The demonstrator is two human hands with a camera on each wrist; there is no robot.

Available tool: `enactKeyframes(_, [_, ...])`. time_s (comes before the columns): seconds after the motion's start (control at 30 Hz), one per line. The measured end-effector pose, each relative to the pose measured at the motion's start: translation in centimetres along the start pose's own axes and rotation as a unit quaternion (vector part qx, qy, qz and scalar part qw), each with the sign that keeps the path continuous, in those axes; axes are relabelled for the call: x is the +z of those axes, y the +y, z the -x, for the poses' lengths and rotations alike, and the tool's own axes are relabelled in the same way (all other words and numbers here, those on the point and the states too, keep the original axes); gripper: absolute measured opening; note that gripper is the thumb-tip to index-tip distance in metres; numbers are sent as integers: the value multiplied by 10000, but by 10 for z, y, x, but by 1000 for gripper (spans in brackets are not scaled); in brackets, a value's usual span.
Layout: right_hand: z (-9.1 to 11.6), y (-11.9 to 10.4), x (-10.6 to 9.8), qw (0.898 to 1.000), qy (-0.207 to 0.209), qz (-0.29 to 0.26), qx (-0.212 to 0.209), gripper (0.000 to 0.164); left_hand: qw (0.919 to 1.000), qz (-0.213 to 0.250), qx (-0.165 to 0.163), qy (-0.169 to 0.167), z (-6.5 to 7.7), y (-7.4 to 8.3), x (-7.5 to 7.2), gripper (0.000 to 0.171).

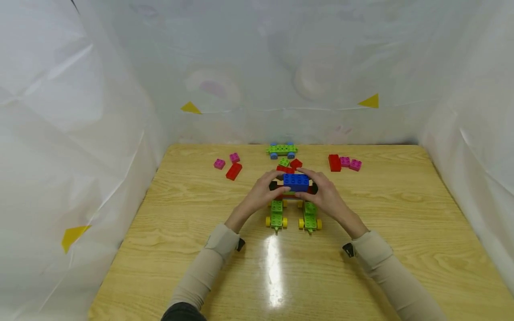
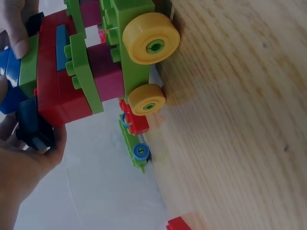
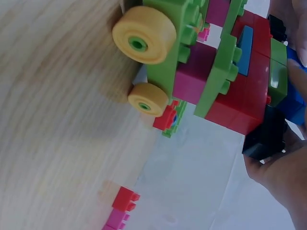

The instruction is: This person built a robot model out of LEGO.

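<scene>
A blue brick tops a tall toy-brick build. My left hand grips its left end and my right hand its right end, thumbs in front and fingers behind. Below it come a green brick and a layer of red bricks, with a black brick at each side by the fingers. Magenta bricks join the red part to two green wheeled bases with yellow wheels, standing side by side on the table. Hands partly hide the build's middle.
Behind the build, a green base with blue wheels stands near the back edge of the wooden table. Loose red bricks and pink bricks lie left; another red brick lies right. White sheeting surrounds the table.
</scene>
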State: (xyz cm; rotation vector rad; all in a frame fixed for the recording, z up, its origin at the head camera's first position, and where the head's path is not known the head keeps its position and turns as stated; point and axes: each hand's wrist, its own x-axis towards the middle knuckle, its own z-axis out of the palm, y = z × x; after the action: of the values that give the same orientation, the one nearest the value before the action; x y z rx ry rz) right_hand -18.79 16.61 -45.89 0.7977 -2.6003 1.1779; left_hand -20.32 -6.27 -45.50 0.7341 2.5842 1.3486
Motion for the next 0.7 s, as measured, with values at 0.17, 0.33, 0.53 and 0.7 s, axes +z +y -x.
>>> enactKeyframes(0.17, [-3, -6, -5, 9994, 157, -81, -294, 52, 9999, 103, 81, 41, 0, 0, 1, 51])
enactKeyframes(0.33, [-5, -9, -5, 9994, 197, -47, -274, 38, 9995, 271, 137, -37, 0, -2, 2, 48])
enactKeyframes(0.53, [-3, -12, -3, 9997, 180, -161, 7, 38, 9994, 317, 105, -54, 1, -3, 1, 46])
enactKeyframes(0.7, [-3, -11, -3, 9997, 203, -117, 16, 38, 9985, 445, 323, -82, -2, -3, 2, 43])
